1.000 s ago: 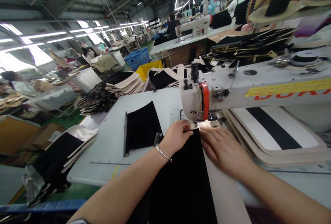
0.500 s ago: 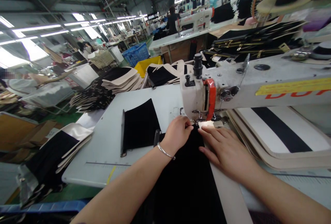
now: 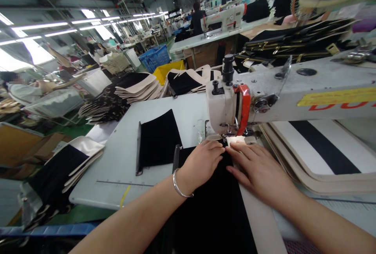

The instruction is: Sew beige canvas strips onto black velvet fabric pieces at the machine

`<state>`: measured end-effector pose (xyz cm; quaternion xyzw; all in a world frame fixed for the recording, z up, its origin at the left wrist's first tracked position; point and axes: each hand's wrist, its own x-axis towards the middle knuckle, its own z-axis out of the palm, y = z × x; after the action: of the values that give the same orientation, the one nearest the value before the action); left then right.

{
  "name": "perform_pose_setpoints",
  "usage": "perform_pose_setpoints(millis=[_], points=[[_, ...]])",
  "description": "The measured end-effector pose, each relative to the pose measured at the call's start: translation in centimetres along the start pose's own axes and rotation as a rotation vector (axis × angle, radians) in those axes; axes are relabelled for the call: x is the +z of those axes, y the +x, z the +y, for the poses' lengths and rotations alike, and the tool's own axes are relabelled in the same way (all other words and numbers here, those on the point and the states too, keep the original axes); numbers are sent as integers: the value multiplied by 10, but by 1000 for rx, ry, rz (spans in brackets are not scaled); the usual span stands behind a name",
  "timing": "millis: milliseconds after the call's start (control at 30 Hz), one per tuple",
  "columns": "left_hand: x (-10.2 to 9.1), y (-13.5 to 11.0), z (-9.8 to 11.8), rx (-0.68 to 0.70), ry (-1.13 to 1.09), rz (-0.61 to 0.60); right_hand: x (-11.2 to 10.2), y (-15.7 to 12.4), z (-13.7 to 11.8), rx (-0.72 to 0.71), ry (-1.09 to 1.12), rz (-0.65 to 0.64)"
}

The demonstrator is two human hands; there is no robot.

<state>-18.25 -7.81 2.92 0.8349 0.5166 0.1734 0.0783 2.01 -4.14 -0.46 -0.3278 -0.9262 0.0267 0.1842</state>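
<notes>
A black fabric panel (image 3: 216,215) with a beige fabric piece (image 3: 260,215) along its right side runs up to the lit needle area of a sewing machine (image 3: 225,105). My left hand (image 3: 202,162), a silver bangle at its wrist, rests on the black fabric with its fingers stretched toward the presser foot. On the right, my right hand (image 3: 255,164) lies flat over the beige piece, fingers spread and fingertips close to the seam. Both hands are open, their fingertips nearly meeting just in front of the needle. The needle tip itself is hard to make out.
A smaller black panel (image 3: 158,140) lies on the white table (image 3: 117,160), left of the machine. Beige panels with a black stripe (image 3: 326,148) are stacked under the machine arm. Fabric piles (image 3: 138,87), a yellow bin (image 3: 169,71) and a blue crate (image 3: 154,57) stand beyond.
My left hand has gone from a pinch at the fabric edge to lying flatter, fingers extended, slightly lower. The right hand has stayed in place. The view has shifted a little.
</notes>
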Motion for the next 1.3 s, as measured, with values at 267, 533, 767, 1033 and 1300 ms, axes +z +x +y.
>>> perform_pose_setpoints(millis=[267, 533, 767, 1033, 1300], points=[[1, 4, -11, -26, -38, -22, -1, 1, -1, 5, 7, 4], [-31, -64, 36, 146, -118, -317, -11, -65, -39, -95, -7, 66], [-42, -111, -71, -544, 241, 28, -18, -105, -63, -133, -20, 33], [-80, -131, -54, -435, 298, -18, -38, -109, -72, -198, -79, 55], [-10, -143, 92, 308, 205, -328, -37, -129, -77, -339, -218, 43]])
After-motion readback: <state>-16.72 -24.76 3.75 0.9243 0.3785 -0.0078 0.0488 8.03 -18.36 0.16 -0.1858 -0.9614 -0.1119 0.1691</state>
